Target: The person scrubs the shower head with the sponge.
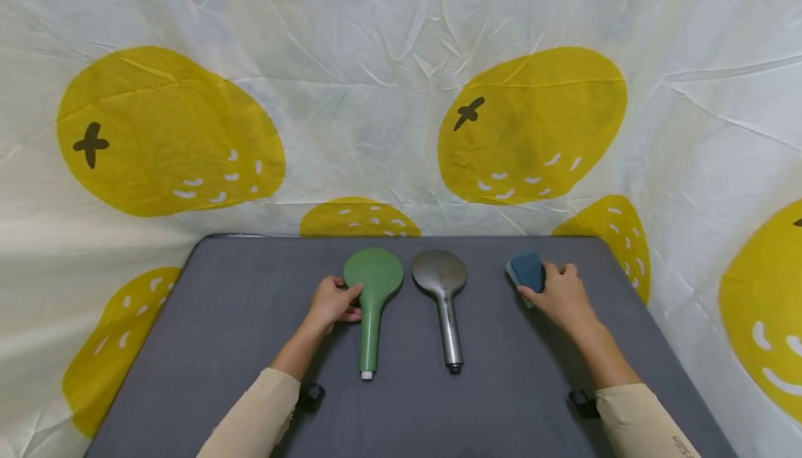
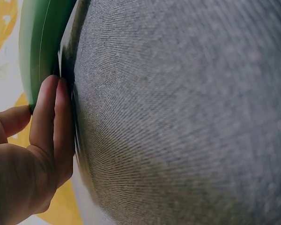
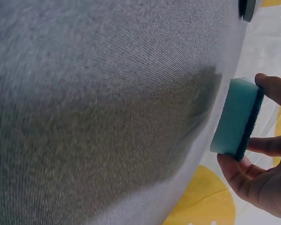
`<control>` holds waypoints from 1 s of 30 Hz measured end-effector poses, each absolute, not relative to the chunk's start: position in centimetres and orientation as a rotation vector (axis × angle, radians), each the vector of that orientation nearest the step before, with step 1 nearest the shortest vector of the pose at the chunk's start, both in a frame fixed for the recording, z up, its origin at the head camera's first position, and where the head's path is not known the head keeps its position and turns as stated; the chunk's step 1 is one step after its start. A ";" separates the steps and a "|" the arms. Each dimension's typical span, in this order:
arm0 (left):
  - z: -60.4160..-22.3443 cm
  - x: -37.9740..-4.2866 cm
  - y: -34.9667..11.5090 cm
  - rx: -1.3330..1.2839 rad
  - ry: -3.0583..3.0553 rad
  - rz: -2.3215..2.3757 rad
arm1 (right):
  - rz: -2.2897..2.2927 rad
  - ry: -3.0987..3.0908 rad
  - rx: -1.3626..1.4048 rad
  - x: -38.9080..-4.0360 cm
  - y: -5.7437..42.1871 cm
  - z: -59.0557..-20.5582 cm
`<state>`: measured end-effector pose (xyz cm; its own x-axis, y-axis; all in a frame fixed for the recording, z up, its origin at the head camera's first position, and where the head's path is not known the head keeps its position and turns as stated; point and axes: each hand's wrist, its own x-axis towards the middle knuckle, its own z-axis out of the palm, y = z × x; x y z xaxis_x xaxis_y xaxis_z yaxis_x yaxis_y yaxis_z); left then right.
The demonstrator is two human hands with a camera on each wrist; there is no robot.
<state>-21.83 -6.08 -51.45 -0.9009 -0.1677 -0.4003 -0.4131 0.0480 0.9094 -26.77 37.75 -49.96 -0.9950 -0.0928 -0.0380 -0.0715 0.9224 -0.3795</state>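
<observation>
A green shower head (image 1: 373,273) lies face down at the middle of the table, handle toward me. My left hand (image 1: 335,301) grips its left edge near the neck, thumb on top. In the left wrist view, the fingers (image 2: 47,110) of that hand reach to the underside of the green rim. Right of it lies a grey metallic shower head (image 1: 440,273). Farther right, my right hand (image 1: 562,298) pinches a sponge (image 1: 528,271) between thumb and fingers. The right wrist view shows the sponge (image 3: 236,117) with a light teal side and a dark scouring side, held above the table.
The dark grey cloth-covered table (image 1: 401,416) ends at a white curtain (image 1: 370,131) printed with yellow fruit, behind and at both sides. Black wrist straps (image 1: 584,404) show beneath the forearms.
</observation>
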 end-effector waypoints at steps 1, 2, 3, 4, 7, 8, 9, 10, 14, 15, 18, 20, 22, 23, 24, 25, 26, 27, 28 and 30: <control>-51.4 -21.8 -6.1 -0.599 2.134 1.954 | -0.591 3.023 -0.120 -26.8 37.8 -50.0; -51.5 -21.8 -6.1 -0.601 2.137 1.952 | -0.587 3.018 -0.110 -26.8 37.7 -50.1; -51.5 -21.8 -6.1 -0.602 2.143 1.951 | -0.584 3.011 -0.101 -26.7 37.7 -50.1; -51.6 -21.7 -6.1 -0.602 2.148 1.950 | -0.582 3.005 -0.094 -26.7 37.7 -50.2; -51.6 -21.7 -6.1 -0.602 2.164 1.943 | -0.581 2.991 -0.079 -26.6 37.6 -50.3; -51.6 -21.7 -6.0 -0.601 2.169 1.942 | -0.581 2.990 -0.076 -26.6 37.6 -50.4; -51.6 -21.7 -6.0 -0.600 2.173 1.941 | -0.581 2.991 -0.073 -26.6 37.6 -50.5; -51.6 -21.7 -6.0 -0.600 2.174 1.941 | -0.579 2.994 -0.073 -26.6 37.5 -50.6; -51.6 -21.7 -6.0 -0.603 2.170 1.953 | -0.579 3.005 -0.069 -26.5 37.4 -50.8; -51.7 -21.7 -6.0 -0.603 2.170 1.953 | -0.580 3.005 -0.065 -26.5 37.4 -50.9; -51.7 -21.7 -6.1 -0.595 2.168 1.944 | -0.571 2.997 -0.061 -26.4 37.4 -51.1; -51.7 -21.6 -6.2 -0.592 2.170 1.935 | -0.565 2.989 -0.059 -26.3 37.4 -51.3; -51.6 -21.5 -6.3 -0.600 2.171 1.933 | -0.560 2.983 -0.060 -26.3 37.4 -51.5; -51.5 -21.4 -6.4 -0.603 2.174 1.934 | -0.561 2.982 -0.060 -26.3 37.4 -51.5; -51.4 -21.4 -6.5 -0.604 2.178 1.938 | -0.562 2.982 -0.058 -26.3 37.4 -51.6; -51.2 -21.3 -6.5 -0.604 2.183 1.941 | -0.565 2.982 -0.056 -26.4 37.4 -51.6; -51.1 -21.2 -6.6 -0.605 2.186 1.943 | -0.565 2.983 -0.054 -26.4 37.3 -51.7; -50.9 -21.2 -6.6 -0.600 2.193 1.942 | -0.565 2.983 -0.051 -26.4 37.3 -51.7; -50.8 -21.2 -6.6 -0.594 2.203 1.940 | -0.564 2.984 -0.049 -26.4 37.3 -51.8; -50.6 -21.1 -6.7 -0.579 2.223 1.930 | -0.559 2.980 -0.039 -26.3 37.3 -51.8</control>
<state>-21.07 -6.75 -50.57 -0.9158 -0.1941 -0.3515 -0.3753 0.1025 0.9212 -26.33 37.31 -51.84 -0.9937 -0.0453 -0.1030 -0.0048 0.9318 -0.3628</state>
